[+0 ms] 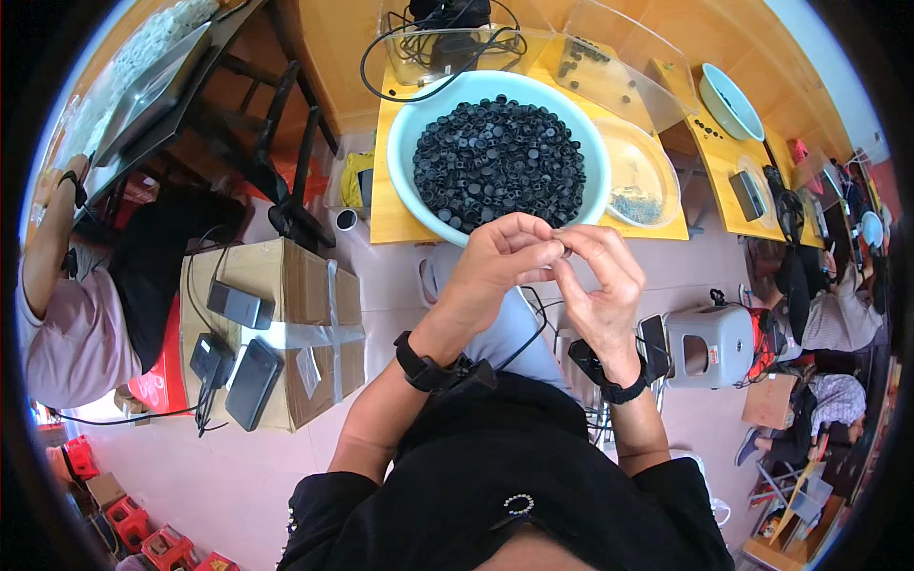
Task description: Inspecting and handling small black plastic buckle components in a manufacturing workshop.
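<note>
My left hand point(487, 271) and my right hand point(606, 290) meet in front of my body, at the near edge of a pale blue basin point(404, 152). Fingertips of both are pinched together on a small dark part point(566, 252), mostly hidden by the fingers, so its exact kind does not show. A heap of small round black plastic caps point(500, 157) fills the basin. Just right of it lies a shallow clear round tray point(670, 186) with tiny metal-looking pieces point(636, 207) at its near side.
The basin stands on a yellow table point(388, 224). Behind are a clear bin with cables point(457, 48) and a clear tray with a few black pieces point(628, 71). A cardboard box point(314, 285) carrying electronic devices stands left; a grey stool point(709, 344) stands right. Other people sit on both sides.
</note>
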A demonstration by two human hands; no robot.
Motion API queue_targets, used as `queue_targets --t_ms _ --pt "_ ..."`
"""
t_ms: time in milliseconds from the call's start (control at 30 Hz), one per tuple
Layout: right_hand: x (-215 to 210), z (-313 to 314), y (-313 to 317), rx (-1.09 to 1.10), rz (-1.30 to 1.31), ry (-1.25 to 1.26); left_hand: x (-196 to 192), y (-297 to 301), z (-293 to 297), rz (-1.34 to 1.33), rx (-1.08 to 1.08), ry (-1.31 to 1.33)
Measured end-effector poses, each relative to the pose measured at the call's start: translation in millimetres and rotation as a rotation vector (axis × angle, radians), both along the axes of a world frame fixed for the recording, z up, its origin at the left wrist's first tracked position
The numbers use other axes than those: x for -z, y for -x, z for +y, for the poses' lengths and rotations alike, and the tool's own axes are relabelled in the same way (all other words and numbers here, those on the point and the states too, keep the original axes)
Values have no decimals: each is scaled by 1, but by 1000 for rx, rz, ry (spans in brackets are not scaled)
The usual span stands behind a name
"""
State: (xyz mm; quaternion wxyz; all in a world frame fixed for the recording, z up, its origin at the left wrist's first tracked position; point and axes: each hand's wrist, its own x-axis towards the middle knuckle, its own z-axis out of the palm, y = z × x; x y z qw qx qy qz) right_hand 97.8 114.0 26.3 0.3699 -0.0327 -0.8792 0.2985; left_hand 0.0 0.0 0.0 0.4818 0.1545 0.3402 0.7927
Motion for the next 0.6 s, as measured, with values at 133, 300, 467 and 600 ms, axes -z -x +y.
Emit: queue_targets --t_ms 133,300,467,600 --pt "4 -7 -2 21 12 176 3 -3 2 19 -2 -24" --pt "10 -11 -6 16 75 308 4 -3 1 -53 69 -44" --pt "13 -8 -9 38 57 269 2 0 2 41 90 31" --pt "21 3 -12 53 75 586 6 44 -5 551 -139 251"
